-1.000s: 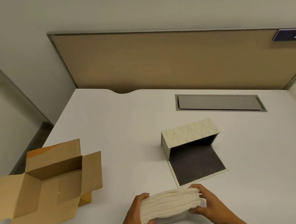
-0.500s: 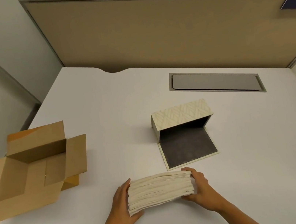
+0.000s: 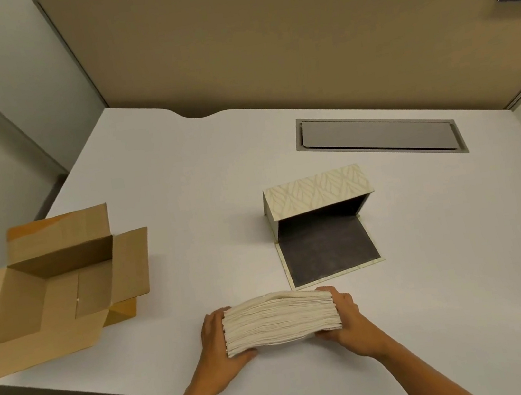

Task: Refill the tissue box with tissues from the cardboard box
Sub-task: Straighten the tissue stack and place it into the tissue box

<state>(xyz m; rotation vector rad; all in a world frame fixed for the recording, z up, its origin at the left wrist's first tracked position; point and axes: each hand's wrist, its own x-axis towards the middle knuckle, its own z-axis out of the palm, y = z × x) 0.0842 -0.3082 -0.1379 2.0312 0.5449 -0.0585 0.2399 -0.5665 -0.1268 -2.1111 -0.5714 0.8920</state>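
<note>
A thick stack of cream tissues [image 3: 280, 319] sits near the white table's front edge. My left hand [image 3: 216, 339] presses its left end and my right hand [image 3: 344, 313] grips its right end. Just beyond the stack stands the tissue box [image 3: 317, 190], cream with a leaf pattern, lying on its side. Its dark-lined flap [image 3: 328, 251] is folded down flat toward me, and the inside looks empty. The brown cardboard box [image 3: 49, 283] stands at the table's left front corner with all flaps open and nothing visible inside.
A grey cable hatch [image 3: 378, 135] is set flush into the table [image 3: 182, 182] behind the tissue box. A tan partition panel [image 3: 299, 56] closes off the back. The cardboard box overhangs the table's left edge.
The stack of tissues, held between both hands, has shifted a little away from the table's front edge toward the tissue box's flap. The camera has tilted down.
</note>
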